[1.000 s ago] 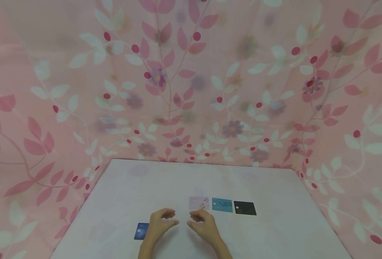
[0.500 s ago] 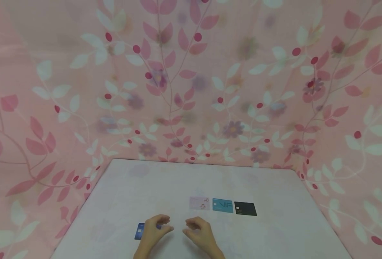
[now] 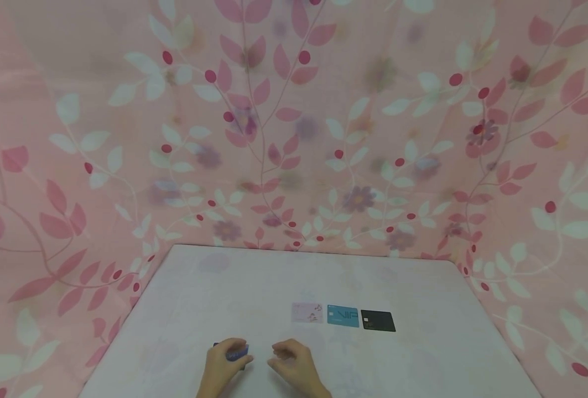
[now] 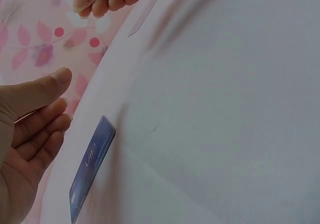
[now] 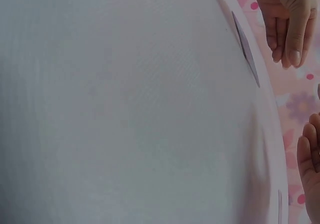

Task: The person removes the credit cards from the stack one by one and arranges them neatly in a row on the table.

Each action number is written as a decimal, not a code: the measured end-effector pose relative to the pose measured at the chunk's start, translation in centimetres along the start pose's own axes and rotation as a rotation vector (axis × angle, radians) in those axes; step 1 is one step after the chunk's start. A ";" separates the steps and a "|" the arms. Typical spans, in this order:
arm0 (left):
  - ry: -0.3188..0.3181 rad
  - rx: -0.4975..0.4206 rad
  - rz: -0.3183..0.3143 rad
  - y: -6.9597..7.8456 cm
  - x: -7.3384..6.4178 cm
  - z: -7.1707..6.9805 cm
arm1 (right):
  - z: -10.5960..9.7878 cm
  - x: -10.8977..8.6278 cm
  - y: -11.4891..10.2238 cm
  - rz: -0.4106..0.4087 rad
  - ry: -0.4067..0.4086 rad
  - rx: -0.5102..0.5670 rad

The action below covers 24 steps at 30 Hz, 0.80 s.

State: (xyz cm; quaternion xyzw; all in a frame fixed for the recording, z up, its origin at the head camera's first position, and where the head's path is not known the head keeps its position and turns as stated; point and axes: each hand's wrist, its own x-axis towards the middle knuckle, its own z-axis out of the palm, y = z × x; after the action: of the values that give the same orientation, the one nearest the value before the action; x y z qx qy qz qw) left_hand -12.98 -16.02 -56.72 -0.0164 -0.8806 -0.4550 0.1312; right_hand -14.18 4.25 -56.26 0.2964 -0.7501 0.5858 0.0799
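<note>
My left hand (image 3: 217, 366) is over a dark blue card (image 3: 237, 352), hiding much of it in the head view. Its fingers curve loosely, with the thumb spread from them. In the left wrist view the blue card (image 4: 91, 166), marked VIP, lies flat on the white table, and the left hand (image 4: 30, 134) shows beside it with nothing in its grasp. To the right, my right hand (image 3: 297, 366) hovers, fingers loosely bent and holding nothing. Both palms face each other across a gap. At the edge of the right wrist view, part of the right hand (image 5: 311, 169) appears.
Farther back on the white table (image 3: 254, 282), three cards lie in a row: a pale pink flowered one (image 3: 307, 313), a teal VIP one (image 3: 343, 315) and a black one (image 3: 378, 320). A pink floral cloth (image 3: 294, 166) surrounds the table at the back and sides.
Both hands have moved left and nearer the body. The left hand now covers much more of the blue card, while the pink card has come fully into sight. The cards lie where they were.
</note>
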 end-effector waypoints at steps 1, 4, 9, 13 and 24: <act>0.002 0.004 0.001 -0.1 -0.1 -0.1 | 0.0 0.1 -0.5 -0.005 -0.003 0.007; 0.010 0.007 -0.011 -0.6 -0.4 -0.3 | 0.1 0.3 -1.7 -0.002 -0.025 0.025; 0.028 0.028 -0.019 -1.4 -0.9 -0.7 | 0.8 0.4 -1.8 -0.002 -0.053 0.021; 0.066 0.047 0.002 -2.1 -1.3 -0.9 | 1.9 0.1 -0.2 -0.028 -0.041 0.015; 0.195 0.180 0.063 -2.9 -1.3 -3.3 | 4.4 0.9 2.2 -0.068 -0.050 -0.034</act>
State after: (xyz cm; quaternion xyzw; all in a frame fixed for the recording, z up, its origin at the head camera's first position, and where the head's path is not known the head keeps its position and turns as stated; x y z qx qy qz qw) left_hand -11.44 -20.27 -57.57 0.0121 -0.8999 -0.3694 0.2315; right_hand -15.14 0.15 -58.97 0.3346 -0.7512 0.5625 0.0860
